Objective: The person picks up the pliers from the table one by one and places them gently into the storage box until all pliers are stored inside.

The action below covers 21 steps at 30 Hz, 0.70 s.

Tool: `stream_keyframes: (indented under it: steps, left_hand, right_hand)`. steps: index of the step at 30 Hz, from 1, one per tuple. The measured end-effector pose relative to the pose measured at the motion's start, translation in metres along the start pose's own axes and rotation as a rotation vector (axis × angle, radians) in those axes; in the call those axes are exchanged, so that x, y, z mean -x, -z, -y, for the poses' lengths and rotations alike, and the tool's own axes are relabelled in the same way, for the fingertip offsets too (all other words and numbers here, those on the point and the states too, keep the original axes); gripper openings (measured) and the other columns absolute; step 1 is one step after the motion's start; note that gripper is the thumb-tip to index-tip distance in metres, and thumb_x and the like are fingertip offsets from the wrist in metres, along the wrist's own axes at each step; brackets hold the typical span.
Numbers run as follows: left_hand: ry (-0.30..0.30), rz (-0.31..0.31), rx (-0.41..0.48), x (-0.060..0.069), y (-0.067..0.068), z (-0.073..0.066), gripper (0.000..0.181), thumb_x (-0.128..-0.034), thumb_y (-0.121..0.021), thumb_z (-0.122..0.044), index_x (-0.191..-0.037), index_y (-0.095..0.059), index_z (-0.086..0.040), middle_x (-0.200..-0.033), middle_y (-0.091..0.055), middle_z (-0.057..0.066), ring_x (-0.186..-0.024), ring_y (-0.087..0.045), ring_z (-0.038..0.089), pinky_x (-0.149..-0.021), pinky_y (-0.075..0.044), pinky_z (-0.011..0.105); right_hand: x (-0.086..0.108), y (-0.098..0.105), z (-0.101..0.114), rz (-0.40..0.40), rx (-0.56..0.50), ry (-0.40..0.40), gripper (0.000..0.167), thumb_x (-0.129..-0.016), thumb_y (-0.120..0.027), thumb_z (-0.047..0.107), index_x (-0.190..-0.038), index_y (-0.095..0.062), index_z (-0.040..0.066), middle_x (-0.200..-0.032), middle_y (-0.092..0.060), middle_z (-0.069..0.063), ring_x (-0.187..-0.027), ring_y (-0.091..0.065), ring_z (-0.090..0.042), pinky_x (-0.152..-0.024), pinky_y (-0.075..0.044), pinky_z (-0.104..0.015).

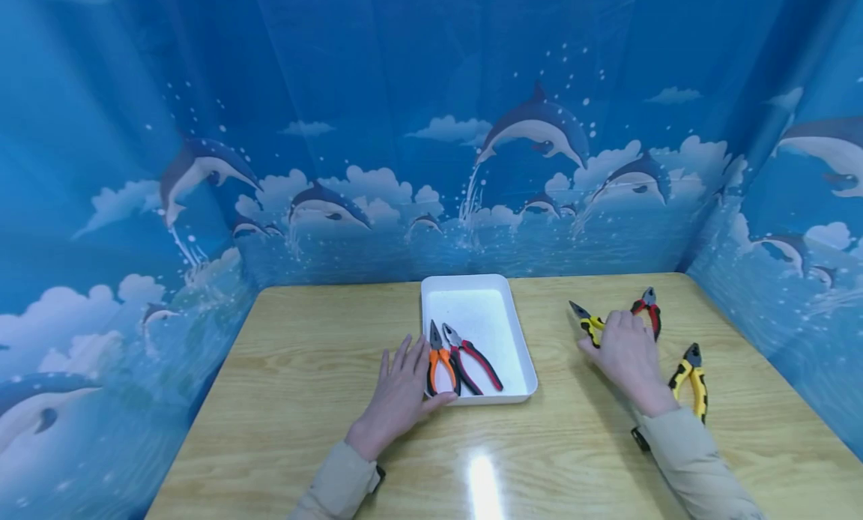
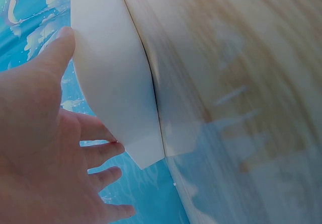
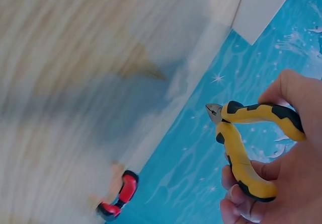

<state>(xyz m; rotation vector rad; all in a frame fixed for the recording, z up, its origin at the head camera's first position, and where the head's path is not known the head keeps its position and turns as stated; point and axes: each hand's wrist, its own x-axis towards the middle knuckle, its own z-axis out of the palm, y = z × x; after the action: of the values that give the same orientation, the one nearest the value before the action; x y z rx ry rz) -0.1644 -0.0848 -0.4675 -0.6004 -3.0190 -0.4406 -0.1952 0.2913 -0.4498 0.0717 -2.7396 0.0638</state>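
Note:
My right hand (image 1: pixel 630 355) grips a pair of pliers (image 1: pixel 589 324) with yellow and black handles, its handles spread in the right wrist view and its nose pointing away from the palm. My left hand (image 1: pixel 394 392) rests against the left side of a white tray (image 1: pixel 485 310), fingers extended and thumb over the near corner. Inside the tray lie long-nose pliers (image 1: pixel 437 348) with orange and black handles and combination pliers (image 1: pixel 458 342) with red and black handles, side by side.
Just beyond my right hand, small red-handled pliers (image 1: pixel 654 318) lie on the wooden table (image 1: pixel 323 333). Another yellow and black pair of pliers (image 1: pixel 697 385) lies right of my wrist. A blue dolphin-print curtain (image 1: pixel 404 130) surrounds the table's back and sides.

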Motion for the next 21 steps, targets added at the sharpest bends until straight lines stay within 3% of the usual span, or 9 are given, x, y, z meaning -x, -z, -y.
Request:
stream_keyframes:
  steps: [21]
  left_hand:
    - [0.008, 0.006, 0.004, -0.001, 0.000, 0.000, 0.098, -0.0906, -0.058, -0.069, -0.157, -0.033, -0.002, -0.166, -0.023, 0.017, -0.154, -0.015, 0.040, -0.120, -0.015, 0.068]
  right_hand:
    - [0.001, 0.007, 0.033, -0.058, -0.064, -0.002, 0.054, -0.088, -0.071, 0.040, -0.090, -0.049, -0.010, -0.083, -0.051, -0.023, -0.075, -0.050, -0.038, -0.058, -0.039, -0.043]
